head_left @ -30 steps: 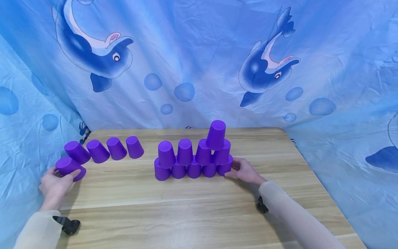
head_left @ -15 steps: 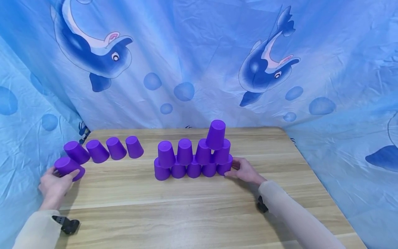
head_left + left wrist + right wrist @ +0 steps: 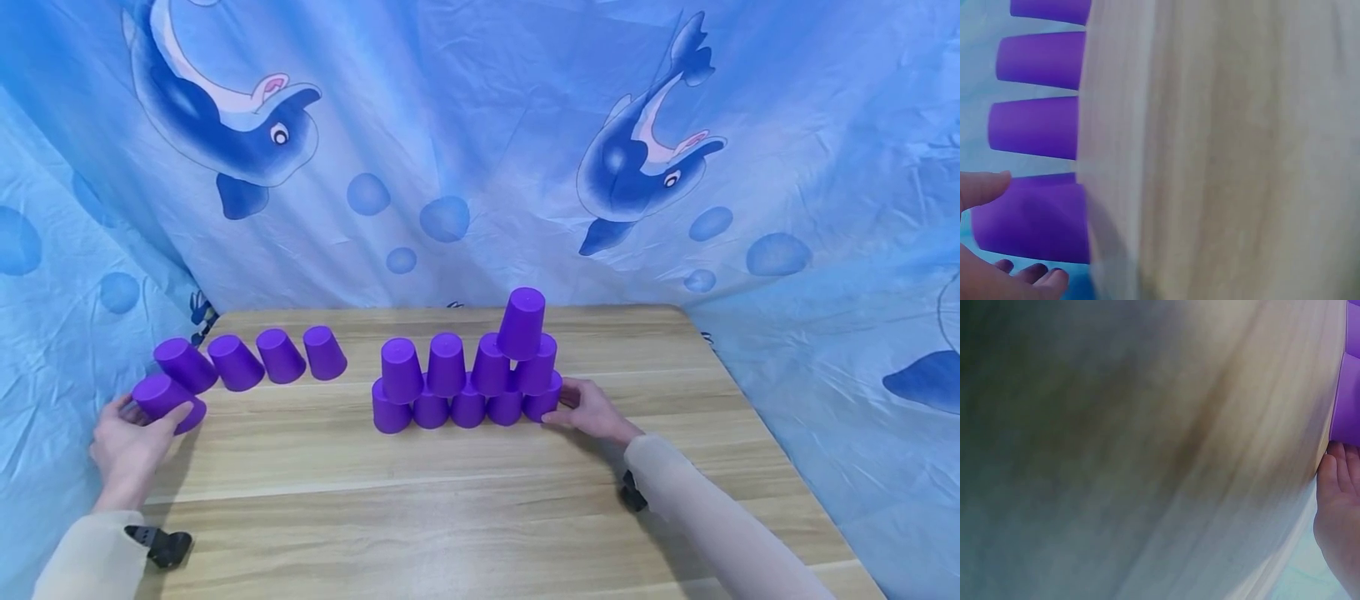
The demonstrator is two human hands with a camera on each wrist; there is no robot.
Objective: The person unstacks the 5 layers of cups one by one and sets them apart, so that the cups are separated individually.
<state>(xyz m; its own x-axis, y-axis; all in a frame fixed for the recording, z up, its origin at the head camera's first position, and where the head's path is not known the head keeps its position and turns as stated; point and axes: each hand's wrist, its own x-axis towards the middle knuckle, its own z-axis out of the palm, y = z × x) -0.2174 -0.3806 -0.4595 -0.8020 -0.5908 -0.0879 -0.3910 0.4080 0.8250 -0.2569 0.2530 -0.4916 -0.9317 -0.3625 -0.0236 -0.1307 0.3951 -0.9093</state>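
At the table's left, my left hand (image 3: 129, 442) is around the nearest purple cup (image 3: 167, 402), thumb on one side and fingers on the other. The left wrist view shows that cup (image 3: 1032, 219) between the thumb and fingers of my left hand (image 3: 988, 269). On the right, my right hand (image 3: 596, 412) touches the right end cup (image 3: 542, 400) of a stack's bottom row. Its fingers look nearly straight against the cup (image 3: 1347, 406) in the right wrist view. Upside-down cups form two stacked rows, with one top cup (image 3: 521, 325) above the second row's right end.
Behind the left hand's cup, several upside-down purple cups (image 3: 281, 358) stand in a row, up to the left of the stack. They rest on a wood-grain table (image 3: 420, 517). A blue curtain (image 3: 480, 100) with dolphins hangs behind and at both sides.
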